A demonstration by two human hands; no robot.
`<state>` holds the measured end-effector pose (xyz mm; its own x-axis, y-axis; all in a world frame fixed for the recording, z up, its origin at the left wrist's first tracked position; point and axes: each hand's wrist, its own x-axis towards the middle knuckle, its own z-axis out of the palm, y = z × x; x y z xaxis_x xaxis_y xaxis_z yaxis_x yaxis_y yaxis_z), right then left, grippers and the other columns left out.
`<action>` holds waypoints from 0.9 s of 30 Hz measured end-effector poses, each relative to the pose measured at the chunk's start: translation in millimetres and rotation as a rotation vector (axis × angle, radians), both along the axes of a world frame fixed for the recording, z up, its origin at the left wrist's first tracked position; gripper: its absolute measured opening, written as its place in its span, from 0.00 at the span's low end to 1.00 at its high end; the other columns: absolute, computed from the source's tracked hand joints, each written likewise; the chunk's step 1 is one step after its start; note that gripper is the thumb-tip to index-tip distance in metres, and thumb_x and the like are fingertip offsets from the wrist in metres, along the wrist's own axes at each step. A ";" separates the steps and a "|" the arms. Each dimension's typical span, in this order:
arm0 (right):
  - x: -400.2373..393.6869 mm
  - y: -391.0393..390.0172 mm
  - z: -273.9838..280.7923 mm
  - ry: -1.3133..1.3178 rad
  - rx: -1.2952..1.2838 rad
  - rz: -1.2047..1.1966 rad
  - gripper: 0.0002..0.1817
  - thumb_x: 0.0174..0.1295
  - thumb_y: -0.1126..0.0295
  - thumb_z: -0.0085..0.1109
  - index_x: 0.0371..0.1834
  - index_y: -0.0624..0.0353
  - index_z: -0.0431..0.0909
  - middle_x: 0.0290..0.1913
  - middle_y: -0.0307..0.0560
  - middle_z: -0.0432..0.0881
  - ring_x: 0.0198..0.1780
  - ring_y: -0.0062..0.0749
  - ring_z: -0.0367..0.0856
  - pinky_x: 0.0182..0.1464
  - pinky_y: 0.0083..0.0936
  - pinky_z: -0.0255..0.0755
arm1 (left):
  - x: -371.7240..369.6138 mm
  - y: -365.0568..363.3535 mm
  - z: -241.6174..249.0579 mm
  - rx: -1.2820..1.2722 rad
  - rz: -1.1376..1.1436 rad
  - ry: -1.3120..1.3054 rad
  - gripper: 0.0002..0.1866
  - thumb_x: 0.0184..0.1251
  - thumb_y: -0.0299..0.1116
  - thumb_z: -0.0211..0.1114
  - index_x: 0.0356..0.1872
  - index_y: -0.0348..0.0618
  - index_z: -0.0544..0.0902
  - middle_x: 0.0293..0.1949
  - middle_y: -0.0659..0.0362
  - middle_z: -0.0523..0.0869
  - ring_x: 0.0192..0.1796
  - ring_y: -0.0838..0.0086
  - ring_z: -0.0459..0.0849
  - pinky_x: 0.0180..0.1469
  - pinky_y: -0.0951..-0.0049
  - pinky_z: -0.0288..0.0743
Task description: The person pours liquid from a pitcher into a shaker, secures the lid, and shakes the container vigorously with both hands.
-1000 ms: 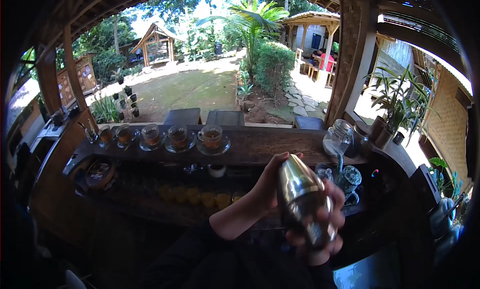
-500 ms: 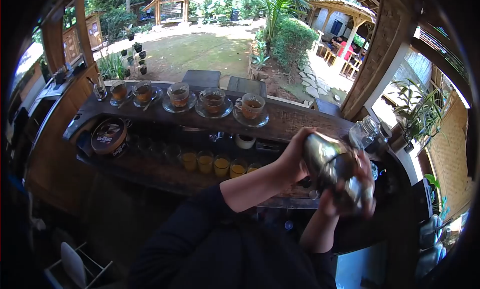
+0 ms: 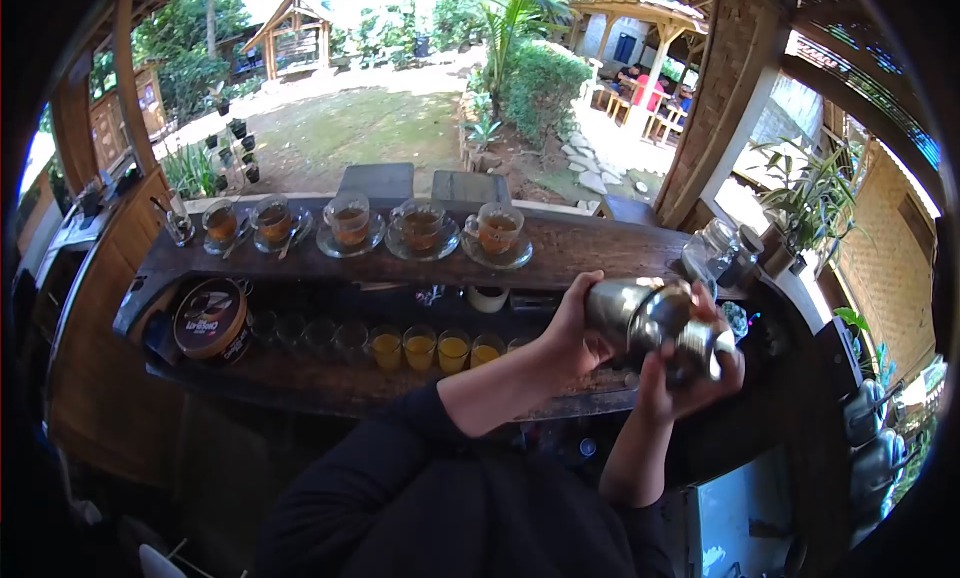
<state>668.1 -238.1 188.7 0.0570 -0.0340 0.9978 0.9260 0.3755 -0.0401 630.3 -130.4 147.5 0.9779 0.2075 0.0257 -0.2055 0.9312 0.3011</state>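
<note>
Wooden bar counter (image 3: 600, 253), open-sided hut, garden beyond.
Steel shaker (image 3: 650, 323) held over the counter's inner shelf, long axis near level, wide base toward left hand (image 3: 570, 333), cap end tipped slightly down into right hand (image 3: 690, 373); both hands clasp it. Surface polished, reflective. Left of the hands, glasses of orange drink (image 3: 430, 350); beyond, five tea cups (image 3: 420, 226) on saucers.

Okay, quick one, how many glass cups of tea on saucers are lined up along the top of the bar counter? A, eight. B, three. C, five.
C: five tea cups stand in a row on the counter, beyond the shaker held in both the left hand and right hand.
</note>
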 end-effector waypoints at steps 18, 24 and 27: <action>-46.2 -54.8 -16.9 -0.397 0.263 0.166 0.33 0.37 0.65 0.76 0.49 0.27 0.70 0.48 0.29 0.67 0.59 0.39 0.61 0.57 0.46 0.63 | -39.1 -41.2 65.4 0.207 -0.081 -0.464 0.25 0.63 0.53 0.51 0.44 0.38 0.77 0.39 0.48 0.82 0.42 0.62 0.83 0.47 0.65 0.77; 18.1 -5.0 8.1 -0.213 -0.093 0.173 0.34 0.42 0.67 0.72 0.53 0.43 0.63 0.52 0.49 0.74 0.55 0.57 0.71 0.53 0.53 0.68 | 11.9 1.7 4.6 0.013 -0.139 -0.238 0.27 0.65 0.54 0.45 0.45 0.38 0.78 0.41 0.52 0.84 0.43 0.61 0.84 0.50 0.58 0.77; 32.0 9.1 -3.0 -0.041 -0.023 0.305 0.32 0.49 0.63 0.69 0.54 0.49 0.61 0.52 0.60 0.70 0.57 0.56 0.70 0.55 0.51 0.65 | 16.4 11.0 -2.5 0.050 0.094 -0.009 0.23 0.66 0.52 0.49 0.42 0.40 0.79 0.38 0.54 0.85 0.37 0.65 0.85 0.43 0.65 0.80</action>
<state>700.1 -229.0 185.6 0.0204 0.0009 0.9998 0.7716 0.6359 -0.0163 646.7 -119.4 145.0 0.9538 0.2968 0.0467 -0.2943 0.8913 0.3449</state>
